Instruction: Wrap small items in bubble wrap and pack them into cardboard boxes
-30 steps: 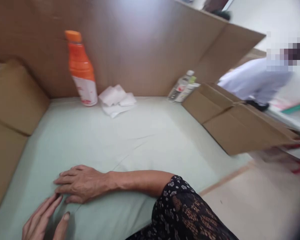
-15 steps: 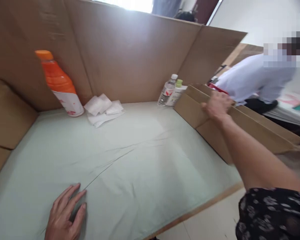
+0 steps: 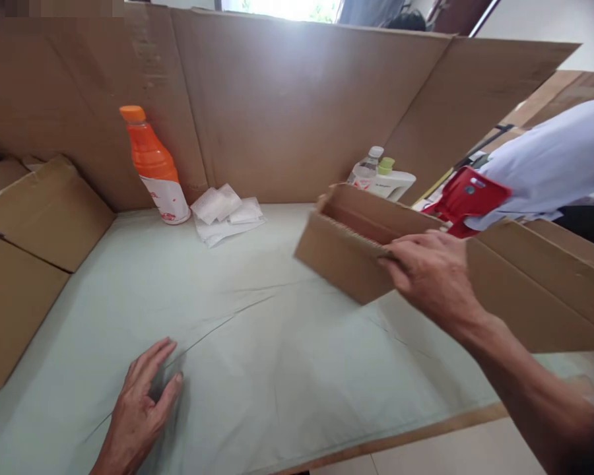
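Observation:
My right hand (image 3: 430, 270) grips the upper edge of a small open cardboard box (image 3: 344, 257) at the right of the table, thumb on the outer wall. The box stands askew, its near end turned toward the middle. A red plastic object (image 3: 468, 198) shows just beyond my fingers; its kind is unclear, and I cannot tell if it is inside the box. My left hand (image 3: 141, 402) is at the front left on the pale green cloth (image 3: 257, 369), fingers apart, holding nothing.
An orange bottle (image 3: 156, 168) and white folded tissues (image 3: 228, 214) are at the back left. A clear bottle (image 3: 365, 170) and a white bottle (image 3: 393, 183) stand behind the box. Cardboard panels (image 3: 297, 112) wall the back. Another person's white sleeve (image 3: 559, 152) is at the right.
My right hand has pulled the cardboard box inward from the right side, leaving another cardboard piece behind. More of the red object shows. My left hand stays on the cloth. The view has shifted.

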A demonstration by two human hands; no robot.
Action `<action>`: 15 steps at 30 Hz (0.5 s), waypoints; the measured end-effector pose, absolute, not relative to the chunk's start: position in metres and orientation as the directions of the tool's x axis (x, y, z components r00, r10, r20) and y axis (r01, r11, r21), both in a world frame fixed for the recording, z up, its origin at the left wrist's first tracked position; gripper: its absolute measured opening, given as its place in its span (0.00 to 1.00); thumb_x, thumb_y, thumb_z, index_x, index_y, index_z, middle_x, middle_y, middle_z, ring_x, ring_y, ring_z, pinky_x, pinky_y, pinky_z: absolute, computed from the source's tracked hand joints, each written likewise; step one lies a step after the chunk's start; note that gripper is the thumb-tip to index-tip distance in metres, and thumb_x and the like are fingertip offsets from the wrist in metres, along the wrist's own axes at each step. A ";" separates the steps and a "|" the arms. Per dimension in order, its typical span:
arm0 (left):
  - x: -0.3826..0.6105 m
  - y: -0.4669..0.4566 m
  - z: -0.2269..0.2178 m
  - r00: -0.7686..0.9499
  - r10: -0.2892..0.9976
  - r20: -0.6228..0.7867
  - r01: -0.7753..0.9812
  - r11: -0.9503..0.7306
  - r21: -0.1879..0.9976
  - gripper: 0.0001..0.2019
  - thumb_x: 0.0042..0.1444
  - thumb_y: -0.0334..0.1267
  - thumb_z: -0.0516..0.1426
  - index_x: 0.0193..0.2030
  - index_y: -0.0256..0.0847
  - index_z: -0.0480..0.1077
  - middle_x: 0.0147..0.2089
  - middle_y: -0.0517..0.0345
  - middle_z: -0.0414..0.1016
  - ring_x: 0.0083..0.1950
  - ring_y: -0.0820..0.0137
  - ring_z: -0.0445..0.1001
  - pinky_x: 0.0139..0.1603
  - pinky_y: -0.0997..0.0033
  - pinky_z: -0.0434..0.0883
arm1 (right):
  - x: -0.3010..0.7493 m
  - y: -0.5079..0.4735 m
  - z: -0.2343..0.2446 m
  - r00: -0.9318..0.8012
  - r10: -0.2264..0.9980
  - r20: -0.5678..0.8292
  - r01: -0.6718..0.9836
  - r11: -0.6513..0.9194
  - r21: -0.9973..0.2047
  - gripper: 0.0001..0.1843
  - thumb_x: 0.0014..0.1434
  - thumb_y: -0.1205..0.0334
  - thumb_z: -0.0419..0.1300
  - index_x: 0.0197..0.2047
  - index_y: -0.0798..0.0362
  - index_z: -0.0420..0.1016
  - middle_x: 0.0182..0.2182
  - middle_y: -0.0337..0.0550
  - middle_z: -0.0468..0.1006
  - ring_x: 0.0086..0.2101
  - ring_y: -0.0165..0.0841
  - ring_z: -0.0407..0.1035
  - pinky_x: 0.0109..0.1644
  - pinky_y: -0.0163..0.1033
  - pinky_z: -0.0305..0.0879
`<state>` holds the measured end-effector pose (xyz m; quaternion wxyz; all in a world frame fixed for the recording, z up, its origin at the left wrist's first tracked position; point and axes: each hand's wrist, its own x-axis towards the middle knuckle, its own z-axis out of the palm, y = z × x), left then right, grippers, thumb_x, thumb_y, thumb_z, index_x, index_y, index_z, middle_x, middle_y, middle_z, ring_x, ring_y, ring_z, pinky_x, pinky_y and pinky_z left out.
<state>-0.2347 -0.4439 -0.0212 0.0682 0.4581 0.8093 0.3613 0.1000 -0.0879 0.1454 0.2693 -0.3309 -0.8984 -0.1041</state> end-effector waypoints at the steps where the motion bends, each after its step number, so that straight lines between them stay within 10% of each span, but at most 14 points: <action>1: -0.233 -0.440 -0.015 -0.597 0.781 0.184 0.653 0.339 0.678 0.24 0.63 0.49 0.58 0.64 0.48 0.70 0.67 0.48 0.71 0.64 0.52 0.73 0.34 0.66 0.80 | 0.092 -0.111 0.151 -0.668 0.499 0.552 0.571 0.820 -0.049 0.09 0.61 0.58 0.59 0.30 0.47 0.77 0.35 0.47 0.83 0.42 0.48 0.76 0.59 0.64 0.62; 6: -0.220 -0.419 0.011 -0.616 0.776 0.136 0.535 0.285 0.795 0.36 0.56 0.55 0.62 0.68 0.43 0.64 0.64 0.42 0.72 0.61 0.51 0.76 0.61 0.47 0.76 | 0.090 -0.174 0.156 -0.450 0.633 0.630 0.391 0.774 -0.499 0.10 0.63 0.53 0.62 0.48 0.34 0.80 0.48 0.42 0.84 0.53 0.49 0.75 0.66 0.61 0.63; 10: -0.216 -0.413 0.014 -0.651 0.751 0.111 0.456 0.271 0.848 0.33 0.53 0.57 0.63 0.60 0.39 0.69 0.57 0.40 0.76 0.64 0.46 0.73 0.66 0.42 0.70 | 0.085 -0.175 0.108 -0.377 0.902 0.211 0.459 0.379 -0.803 0.16 0.63 0.43 0.61 0.49 0.39 0.81 0.47 0.45 0.84 0.50 0.48 0.77 0.58 0.58 0.72; 15: -0.223 -0.410 0.011 -0.670 0.742 0.030 0.320 0.251 0.914 0.26 0.55 0.53 0.61 0.56 0.37 0.72 0.51 0.42 0.79 0.55 0.51 0.78 0.57 0.51 0.76 | 0.027 -0.190 0.045 -0.577 0.816 -0.033 0.385 0.236 -0.892 0.34 0.63 0.28 0.51 0.41 0.50 0.81 0.37 0.48 0.83 0.39 0.44 0.77 0.47 0.49 0.77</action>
